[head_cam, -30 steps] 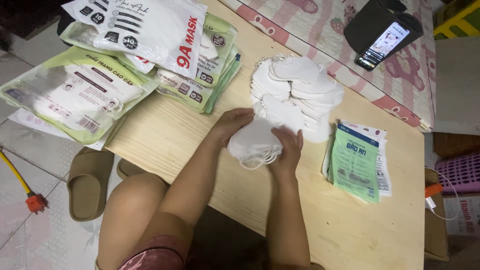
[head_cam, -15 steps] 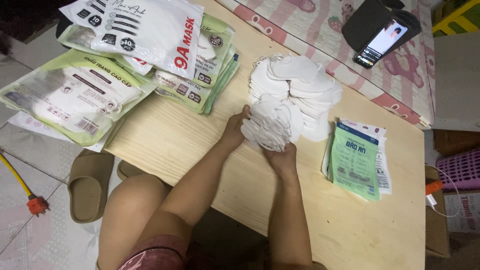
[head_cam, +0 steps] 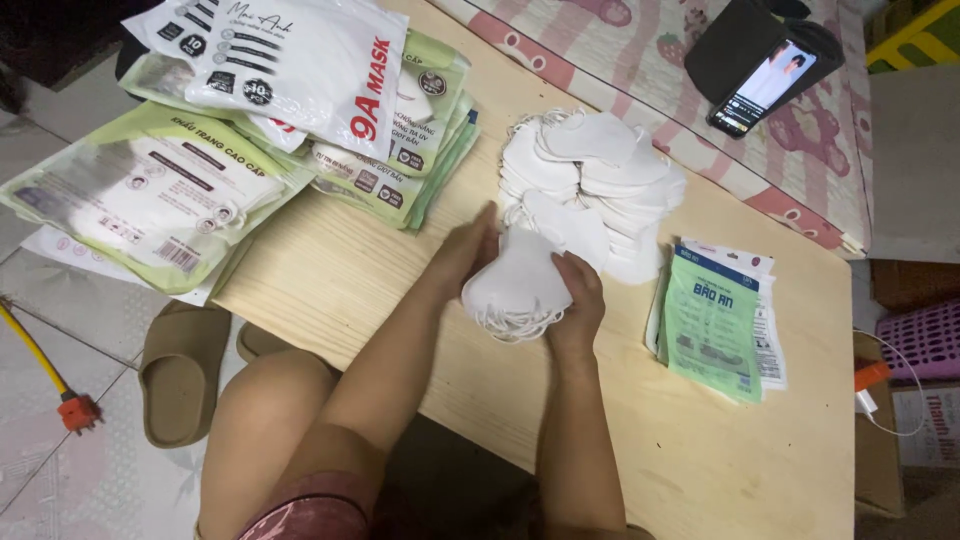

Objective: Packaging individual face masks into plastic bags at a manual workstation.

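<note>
From the head camera, looking down, the person sat at a low wooden bench (head_cam: 330,290) with both forearms stretched over its near edge. The left hand (head_cam: 468,252) and the right hand (head_cam: 578,305) were pressed against opposite sides of a small stack of white masks (head_cam: 518,280), the fingers of each curled around it, so the stack was clamped between them just above the bench top. Loose ear loops hung out of the stack's near side.

Just beyond the hands, touching the held stack at its far edge, lay a bigger pile of white masks (head_cam: 595,170) heaped unevenly on the bench. To the right of the hands, near but apart from them, a few flat green packets (head_cam: 712,325) lay stacked on the wood. At the far left, large mask bags (head_cam: 290,60), white and pale green, overlapped one another and hung past the bench's left edge.

Beyond the bench, a phone (head_cam: 765,85) with a lit screen rested on a patterned pink cloth (head_cam: 620,50). On the tiled floor at the near left sat a tan slipper (head_cam: 180,375), close to the person's bare knee.
</note>
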